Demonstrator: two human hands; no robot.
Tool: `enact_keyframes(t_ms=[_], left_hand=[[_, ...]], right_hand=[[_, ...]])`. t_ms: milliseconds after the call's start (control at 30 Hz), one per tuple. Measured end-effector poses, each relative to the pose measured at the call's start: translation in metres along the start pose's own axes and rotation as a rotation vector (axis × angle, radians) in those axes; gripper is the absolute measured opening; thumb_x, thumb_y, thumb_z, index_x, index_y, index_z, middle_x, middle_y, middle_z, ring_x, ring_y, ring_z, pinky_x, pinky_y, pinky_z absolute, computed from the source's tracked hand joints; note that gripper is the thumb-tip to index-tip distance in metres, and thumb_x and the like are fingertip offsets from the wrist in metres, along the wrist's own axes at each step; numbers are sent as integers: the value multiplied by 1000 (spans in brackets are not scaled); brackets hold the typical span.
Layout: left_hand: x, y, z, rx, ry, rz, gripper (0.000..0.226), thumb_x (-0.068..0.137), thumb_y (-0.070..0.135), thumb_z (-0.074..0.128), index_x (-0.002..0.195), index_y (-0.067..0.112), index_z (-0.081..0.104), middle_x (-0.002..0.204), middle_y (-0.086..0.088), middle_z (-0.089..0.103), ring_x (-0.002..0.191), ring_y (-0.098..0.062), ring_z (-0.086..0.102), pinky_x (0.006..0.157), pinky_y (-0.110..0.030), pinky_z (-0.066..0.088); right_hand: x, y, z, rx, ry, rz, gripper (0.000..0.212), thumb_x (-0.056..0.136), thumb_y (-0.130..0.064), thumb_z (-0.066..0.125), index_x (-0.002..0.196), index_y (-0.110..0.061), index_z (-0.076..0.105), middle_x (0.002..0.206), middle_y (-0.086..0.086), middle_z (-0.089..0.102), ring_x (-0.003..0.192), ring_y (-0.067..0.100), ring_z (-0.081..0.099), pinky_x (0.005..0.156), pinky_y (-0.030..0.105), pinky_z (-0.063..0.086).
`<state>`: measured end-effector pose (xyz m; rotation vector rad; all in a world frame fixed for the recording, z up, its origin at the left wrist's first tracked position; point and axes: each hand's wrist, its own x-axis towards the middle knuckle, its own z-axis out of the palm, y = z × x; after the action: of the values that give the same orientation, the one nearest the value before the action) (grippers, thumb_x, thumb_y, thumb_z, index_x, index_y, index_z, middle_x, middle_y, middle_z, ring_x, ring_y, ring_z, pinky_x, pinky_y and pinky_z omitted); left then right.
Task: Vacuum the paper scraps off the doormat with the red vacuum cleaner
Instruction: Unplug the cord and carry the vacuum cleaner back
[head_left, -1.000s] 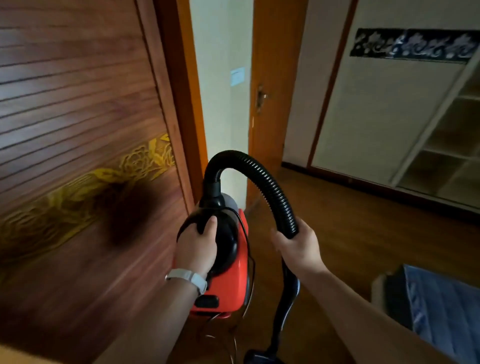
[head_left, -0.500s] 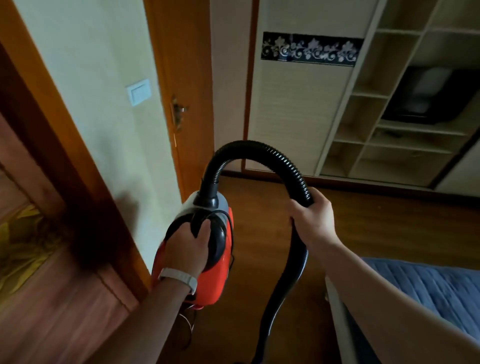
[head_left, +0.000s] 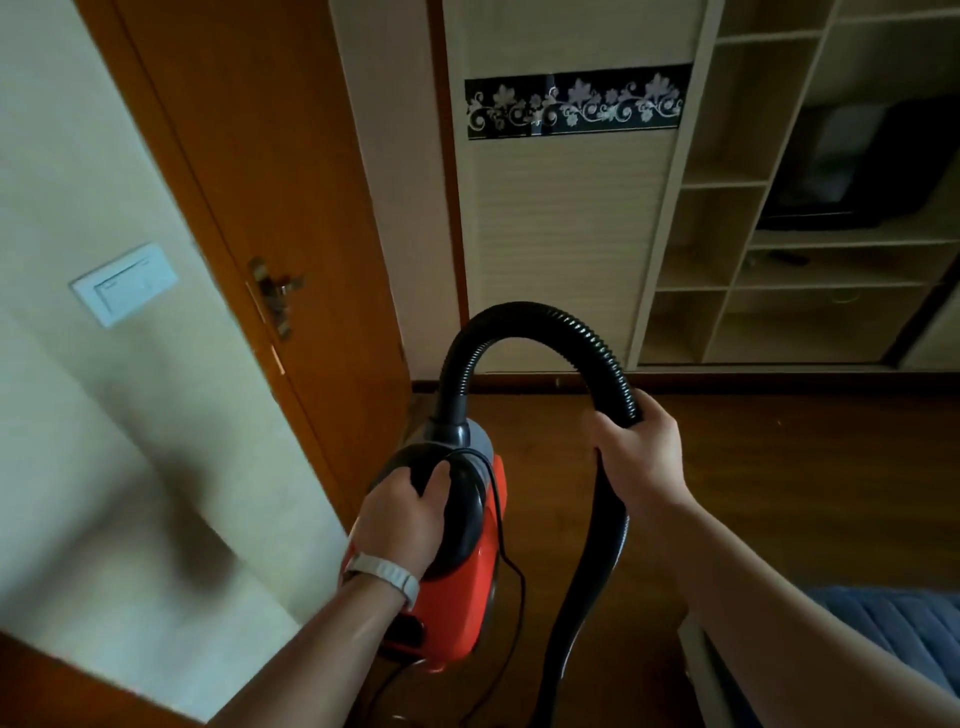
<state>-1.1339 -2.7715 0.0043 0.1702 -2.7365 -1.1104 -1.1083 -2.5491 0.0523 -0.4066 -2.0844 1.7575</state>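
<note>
Vacuum cleaner (head_left: 467, 587): red body with a black top; low centre of the head view; held up over the wooden floor (head_left: 779, 467), near the foot of the orange door (head_left: 270, 156)
Left hand (head_left: 402, 519): curled over the black handle on top of the vacuum cleaner, gripping it; white watch strap (head_left: 387, 571) on the wrist
Right hand (head_left: 636, 447): clamped round the hose (head_left: 540, 317) where the arch comes down; apart from the left hand, to its right and a little higher
Hose: black and ribbed; rising from the front of the red body, arching over, then running down as a smooth black tube (head_left: 592, 571) below the right hand; lower end cut off by the bottom edge
Cord (head_left: 511, 587): thin, black, hanging loose along the right side of the body
Door: brass handle (head_left: 275, 291) on its edge
Wall (head_left: 104, 415): pale, on the left; white switch plate (head_left: 124, 283) on it
Wardrobe (head_left: 561, 234): pale ribbed panel with a black floral band (head_left: 576, 104); open shelves (head_left: 727, 260) to its right; something dark in one compartment, too dim to tell
Bedding (head_left: 893, 618): blue, quilted, lower right corner, beside the right forearm
</note>
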Motion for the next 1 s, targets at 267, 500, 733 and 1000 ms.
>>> enact_keyframes(t_ms=[267, 500, 733, 1000], left_hand=[[104, 71, 73, 25, -49, 121, 42, 96, 50, 49, 71, 18, 58, 62, 5, 58, 54, -8, 55, 44, -23, 30], [217, 128, 166, -6, -73, 252, 43, 95, 49, 52, 66, 17, 51, 58, 6, 51, 51, -5, 46, 45, -22, 29], [338, 212, 277, -70, -240, 297, 43, 92, 45, 55, 66, 12, 50, 60, -1, 54, 54, -13, 50, 47, -26, 29], [411, 329, 397, -172, -363, 544, 44, 90, 43, 64, 58, 19, 44, 50, 5, 49, 46, -9, 46, 47, -26, 31]], right_hand=[[114, 14, -36, 0, 89, 22, 10, 81, -9, 67, 87, -13, 60, 63, 4, 57, 51, 13, 52, 46, 24, 47], [232, 41, -52, -23, 204, 40, 10, 83, -9, 67, 89, -13, 60, 65, 6, 59, 50, 10, 52, 45, 21, 46], [367, 59, -82, -58, 379, 63, 13, 82, -7, 69, 89, -13, 60, 67, 8, 59, 52, 12, 53, 46, 23, 47], [472, 69, -165, -72, 621, 79, 16, 79, -5, 71, 90, -14, 63, 67, 10, 60, 52, 15, 55, 47, 29, 48]])
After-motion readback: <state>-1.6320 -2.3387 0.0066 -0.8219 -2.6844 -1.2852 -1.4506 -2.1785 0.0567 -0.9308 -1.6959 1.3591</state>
